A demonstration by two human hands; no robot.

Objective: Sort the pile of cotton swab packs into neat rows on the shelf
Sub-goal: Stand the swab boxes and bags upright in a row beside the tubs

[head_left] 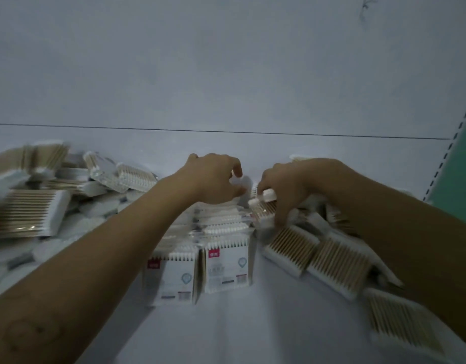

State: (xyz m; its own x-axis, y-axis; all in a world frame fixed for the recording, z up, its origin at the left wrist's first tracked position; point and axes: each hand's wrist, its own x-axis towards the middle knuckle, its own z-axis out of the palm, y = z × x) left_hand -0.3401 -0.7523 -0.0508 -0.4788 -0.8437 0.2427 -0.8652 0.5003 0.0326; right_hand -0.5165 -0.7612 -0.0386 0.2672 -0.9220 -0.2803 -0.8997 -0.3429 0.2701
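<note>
Cotton swab packs cover a white shelf [247, 334]. Two rows of upright packs [226, 269] with red-marked labels stand in the middle, running back from the front. My left hand [213, 177] hovers with curled fingers over the far end of those rows; whether it holds a pack is unclear. My right hand [287, 185] pinches a pack of wooden-stick swabs [263, 206] just right of the rows. A loose pile of packs [29, 214] lies at the left. More packs [339, 261] lie overlapping along the right, partly under my right forearm.
The white back panel [226, 74] of the shelf rises behind the packs. A perforated upright and green surface [460, 166] stand at the right edge. Bare shelf shows in front of the two rows.
</note>
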